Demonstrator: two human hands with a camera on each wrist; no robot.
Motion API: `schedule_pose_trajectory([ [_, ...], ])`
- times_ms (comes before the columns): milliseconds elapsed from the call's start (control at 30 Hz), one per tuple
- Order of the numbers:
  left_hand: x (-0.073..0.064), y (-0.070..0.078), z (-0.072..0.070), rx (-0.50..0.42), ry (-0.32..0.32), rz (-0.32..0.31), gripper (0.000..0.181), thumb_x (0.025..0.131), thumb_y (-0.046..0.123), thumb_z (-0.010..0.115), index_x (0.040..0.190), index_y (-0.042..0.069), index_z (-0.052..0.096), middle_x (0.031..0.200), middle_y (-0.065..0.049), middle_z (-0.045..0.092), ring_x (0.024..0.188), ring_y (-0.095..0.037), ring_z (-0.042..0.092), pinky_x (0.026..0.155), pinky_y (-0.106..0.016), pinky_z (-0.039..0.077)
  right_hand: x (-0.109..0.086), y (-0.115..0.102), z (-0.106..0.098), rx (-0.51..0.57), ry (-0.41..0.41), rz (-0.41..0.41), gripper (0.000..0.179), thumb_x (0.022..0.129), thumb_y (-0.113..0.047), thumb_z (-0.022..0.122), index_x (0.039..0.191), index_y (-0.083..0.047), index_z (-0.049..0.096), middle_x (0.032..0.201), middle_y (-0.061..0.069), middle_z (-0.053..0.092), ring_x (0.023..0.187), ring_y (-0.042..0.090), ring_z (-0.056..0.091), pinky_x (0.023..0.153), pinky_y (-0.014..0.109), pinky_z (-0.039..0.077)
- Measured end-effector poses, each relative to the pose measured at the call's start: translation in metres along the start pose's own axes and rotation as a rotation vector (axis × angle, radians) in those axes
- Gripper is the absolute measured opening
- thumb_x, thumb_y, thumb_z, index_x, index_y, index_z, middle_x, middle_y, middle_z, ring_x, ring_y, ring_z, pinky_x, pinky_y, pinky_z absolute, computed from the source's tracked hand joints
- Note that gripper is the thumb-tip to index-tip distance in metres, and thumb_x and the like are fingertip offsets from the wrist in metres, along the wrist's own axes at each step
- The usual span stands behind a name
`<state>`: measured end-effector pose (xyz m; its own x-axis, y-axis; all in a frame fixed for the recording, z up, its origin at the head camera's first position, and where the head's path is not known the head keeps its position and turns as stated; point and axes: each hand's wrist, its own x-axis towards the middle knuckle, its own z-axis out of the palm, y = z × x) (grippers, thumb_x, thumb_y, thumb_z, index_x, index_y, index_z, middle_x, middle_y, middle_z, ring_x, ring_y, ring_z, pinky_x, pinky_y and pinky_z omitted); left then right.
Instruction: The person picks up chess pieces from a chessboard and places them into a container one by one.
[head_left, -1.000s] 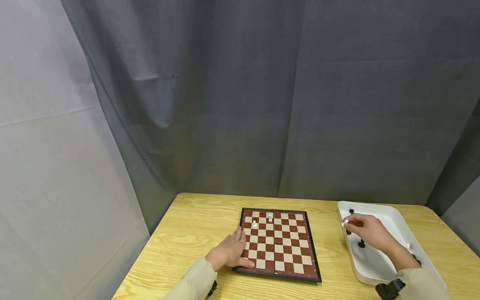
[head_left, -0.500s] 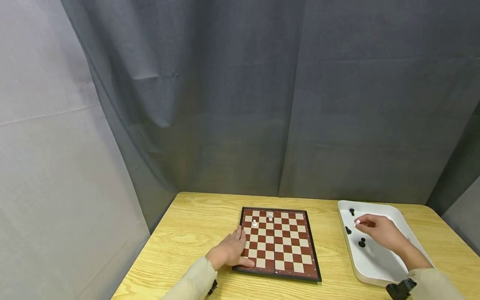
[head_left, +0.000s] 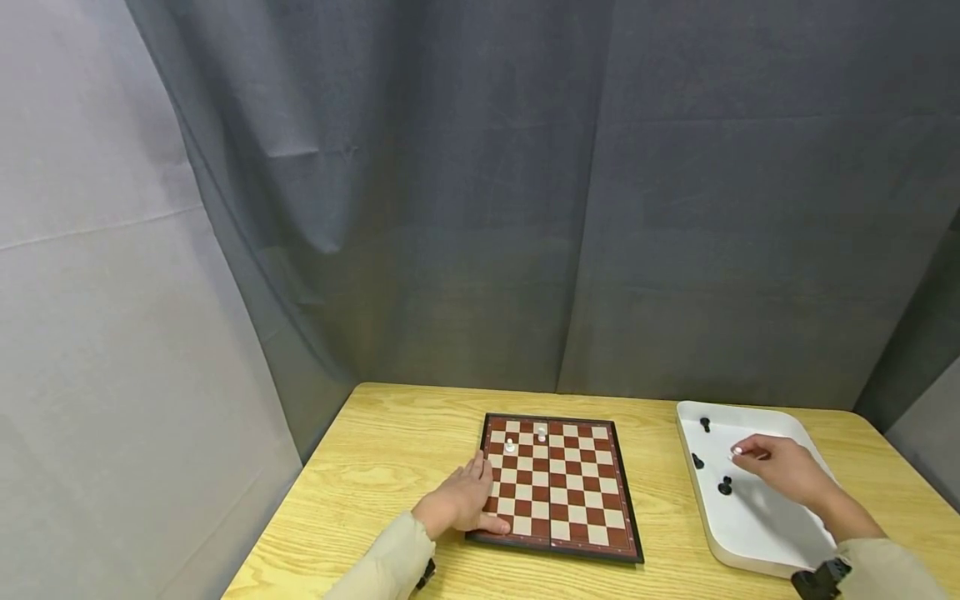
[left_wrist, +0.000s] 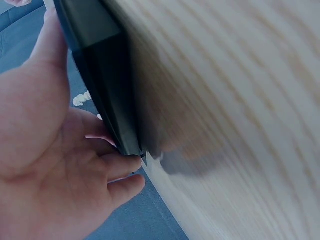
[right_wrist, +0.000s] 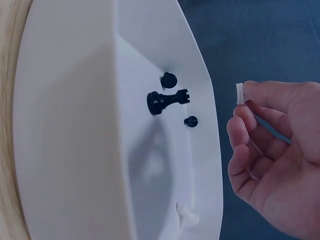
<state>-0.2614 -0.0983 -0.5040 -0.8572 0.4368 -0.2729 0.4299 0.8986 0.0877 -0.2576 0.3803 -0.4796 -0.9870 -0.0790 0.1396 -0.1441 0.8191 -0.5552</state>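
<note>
At the lower left of the head view, the left hand (head_left: 459, 504) rests flat, fingers straight and together, on the near left edge of the chessboard (head_left: 557, 487), which lies on the wooden table (head_left: 375, 467). Two white pieces (head_left: 525, 440) stand at the board's far left squares. At lower right, the right hand (head_left: 780, 468) hovers over the white tray (head_left: 757, 533), fingers curled, pinching a small white piece (right_wrist: 239, 93) at the fingertips. That light pinch on so small a piece could slip, I judge, dropping it. The tray holds three black pieces (head_left: 708, 458), one lying on its side, and a white piece (right_wrist: 186, 215) near the wrist view's bottom.
</note>
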Motion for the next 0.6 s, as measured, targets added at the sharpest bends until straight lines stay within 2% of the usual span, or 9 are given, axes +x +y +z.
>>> schedule_pose_trajectory([
  [333,0.001,-0.001,-0.001,-0.002,-0.020,-0.003,0.108,0.075,0.071,0.054,0.150,0.001,0.020,0.156,-0.019,0.010,0.142,-0.026,0.014,0.113,-0.040,0.022,0.000,0.017,-0.003,-0.027,-0.026,0.041,0.020,0.087,-0.018,0.068,0.093,0.001,0.068,0.083,0.005,0.066,0.074,0.017,0.057,0.060,0.031,0.045],
  [600,0.000,0.000,0.001,-0.007,0.005,-0.003,0.109,0.074,0.070,0.056,0.149,-0.001,0.021,0.155,-0.020,0.011,0.142,-0.027,0.015,0.112,-0.040,0.022,-0.002,0.025,-0.007,-0.014,-0.078,0.090,0.027,0.088,-0.021,0.067,0.097,0.005,0.066,0.087,0.007,0.065,0.079,0.020,0.057,0.062,0.033,0.047],
])
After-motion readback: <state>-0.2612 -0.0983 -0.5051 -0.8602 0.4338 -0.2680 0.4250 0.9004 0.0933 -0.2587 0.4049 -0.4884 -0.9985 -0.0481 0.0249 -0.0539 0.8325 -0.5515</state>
